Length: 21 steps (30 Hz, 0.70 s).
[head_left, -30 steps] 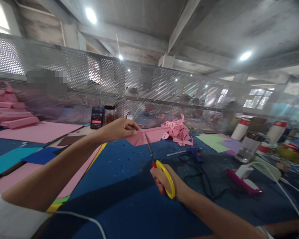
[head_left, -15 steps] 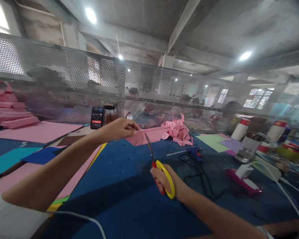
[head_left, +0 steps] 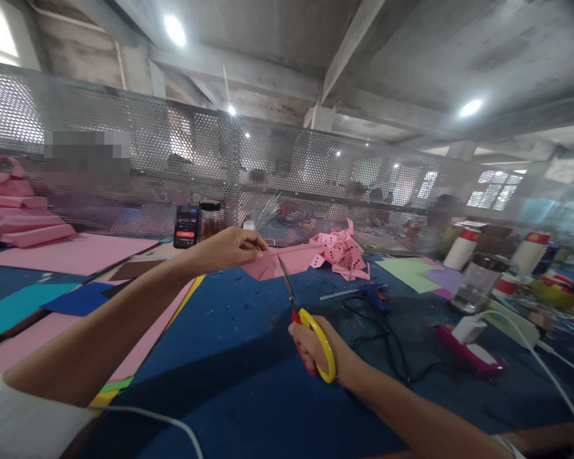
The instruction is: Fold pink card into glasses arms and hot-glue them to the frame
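A strip of pink paper (head_left: pixel 294 260) is pinched by its left end in my left hand (head_left: pixel 243 245), above the blue tabletop. My right hand (head_left: pixel 316 347) is closed round the red and yellow handles of a pair of scissors (head_left: pixel 323 338). The blades point up and away from me, their tips at the paper strip's lower part. Whether the blades are apart or together at the paper is hard to make out. Touching or just behind the strip's right end is a heap of cut pink paper pieces with black dots (head_left: pixel 340 252).
A blue glue gun (head_left: pixel 375 296) with a black cord lies right of the scissors. Farther right are a pink power strip (head_left: pixel 473 354), a glass jar (head_left: pixel 478 287) and green paper (head_left: pixel 406 273). Coloured sheets (head_left: pixel 81 296) lie left. A phone (head_left: pixel 186 226) leans on the mesh screen (head_left: pixel 148 159).
Both hands, the scissors and the pink paper stay almost in place. Behind the mesh, a person at the left has shifted slightly.
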### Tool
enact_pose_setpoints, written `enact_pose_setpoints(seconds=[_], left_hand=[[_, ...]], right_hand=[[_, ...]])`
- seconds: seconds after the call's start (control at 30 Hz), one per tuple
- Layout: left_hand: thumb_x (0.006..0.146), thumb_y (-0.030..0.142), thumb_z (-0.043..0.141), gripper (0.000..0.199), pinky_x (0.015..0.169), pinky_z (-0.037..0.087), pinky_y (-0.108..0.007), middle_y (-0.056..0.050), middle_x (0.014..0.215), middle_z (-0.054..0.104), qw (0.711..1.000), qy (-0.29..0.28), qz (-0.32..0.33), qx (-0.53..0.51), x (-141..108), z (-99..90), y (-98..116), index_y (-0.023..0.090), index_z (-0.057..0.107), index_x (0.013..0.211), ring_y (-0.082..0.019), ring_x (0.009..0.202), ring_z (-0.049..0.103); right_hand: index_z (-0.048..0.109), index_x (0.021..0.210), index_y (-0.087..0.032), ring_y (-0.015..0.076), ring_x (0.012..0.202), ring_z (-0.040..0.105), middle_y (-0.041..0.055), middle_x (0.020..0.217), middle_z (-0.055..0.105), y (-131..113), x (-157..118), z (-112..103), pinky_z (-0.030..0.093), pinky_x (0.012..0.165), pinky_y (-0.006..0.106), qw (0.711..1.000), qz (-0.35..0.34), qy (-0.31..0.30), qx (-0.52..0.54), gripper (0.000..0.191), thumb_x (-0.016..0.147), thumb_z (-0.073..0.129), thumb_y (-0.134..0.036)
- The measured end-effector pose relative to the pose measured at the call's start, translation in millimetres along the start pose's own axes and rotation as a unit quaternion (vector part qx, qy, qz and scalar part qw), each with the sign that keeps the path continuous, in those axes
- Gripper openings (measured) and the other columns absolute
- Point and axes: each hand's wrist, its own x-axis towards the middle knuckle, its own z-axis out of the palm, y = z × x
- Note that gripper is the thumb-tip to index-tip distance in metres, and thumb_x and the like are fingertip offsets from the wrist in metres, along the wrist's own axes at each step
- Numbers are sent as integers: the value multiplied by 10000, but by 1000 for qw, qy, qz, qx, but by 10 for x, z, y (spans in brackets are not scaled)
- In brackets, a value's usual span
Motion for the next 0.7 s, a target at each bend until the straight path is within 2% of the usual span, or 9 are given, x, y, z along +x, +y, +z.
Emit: enact_pose_setpoints(seconds=[0.7], left_hand=[[787,385,655,383,708,459,-271,-95,983,762,1000,4,3,-1,3,3,-13,174,759,1089,-208,883,664]], right_hand=[[447,616,-228,92,337,410,-66,354,410,18,8,7,313,395,195,1000,0,-1,-10,335,947,489,-263]])
